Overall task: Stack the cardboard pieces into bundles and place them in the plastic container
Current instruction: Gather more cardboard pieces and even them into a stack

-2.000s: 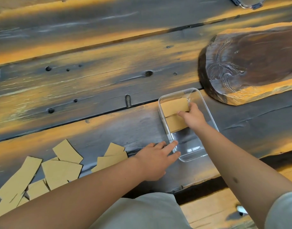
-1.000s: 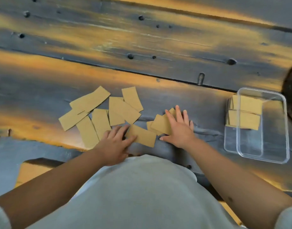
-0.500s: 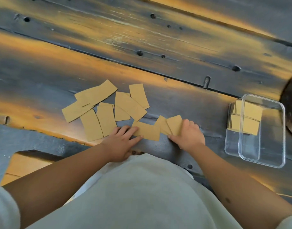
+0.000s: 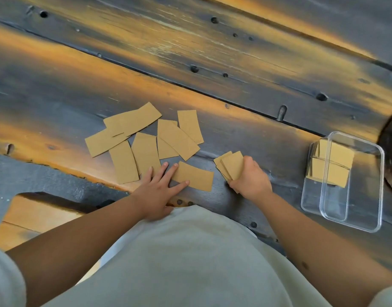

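Several tan cardboard pieces (image 4: 144,138) lie scattered on the dark wooden table. My left hand (image 4: 159,189) lies flat with straight fingers, its fingertips resting on one loose cardboard piece (image 4: 195,177) near the table's front edge. My right hand (image 4: 250,180) grips a small stack of cardboard pieces (image 4: 230,166), lifted at an angle off the table. To the right stands the clear plastic container (image 4: 354,220), with two cardboard bundles (image 4: 332,165) at its far end.
A dark carved wooden slab (image 4: 390,151) shows at the right edge, just behind the container. The table's front edge has a notch (image 4: 57,200) at lower left. My light shirt fills the bottom of the view.
My right hand left the container, came back to the loose pieces and gathered a small stack into its grip. My left hand moved from the container's corner onto a single piece.
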Action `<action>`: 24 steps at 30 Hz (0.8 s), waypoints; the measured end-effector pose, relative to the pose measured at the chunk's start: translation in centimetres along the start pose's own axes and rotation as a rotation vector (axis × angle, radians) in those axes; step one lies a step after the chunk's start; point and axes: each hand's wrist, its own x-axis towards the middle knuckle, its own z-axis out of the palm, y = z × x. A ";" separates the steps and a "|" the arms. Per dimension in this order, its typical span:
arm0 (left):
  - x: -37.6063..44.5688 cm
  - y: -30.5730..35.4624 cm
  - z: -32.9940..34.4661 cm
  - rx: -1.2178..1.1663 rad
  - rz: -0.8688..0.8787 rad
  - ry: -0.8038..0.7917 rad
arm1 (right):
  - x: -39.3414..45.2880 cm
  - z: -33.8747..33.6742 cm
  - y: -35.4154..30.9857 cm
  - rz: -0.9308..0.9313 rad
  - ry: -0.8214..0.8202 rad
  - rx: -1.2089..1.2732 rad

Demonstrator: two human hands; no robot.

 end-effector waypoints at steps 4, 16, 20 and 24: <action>0.2 0.6 0.2 -0.076 0.053 0.051 | -0.9 0.6 -0.4 0.010 0.030 0.278; 2.1 1.9 -1.6 -0.495 0.032 0.291 | -2.2 4.5 -4.8 -0.254 0.042 -0.207; 1.0 -0.8 -1.0 -0.242 -0.198 0.223 | -2.2 4.3 -4.7 -0.222 0.005 -0.138; 0.2 -0.7 -0.5 -0.079 -0.137 0.169 | -2.4 4.4 -4.4 -0.115 -0.033 0.139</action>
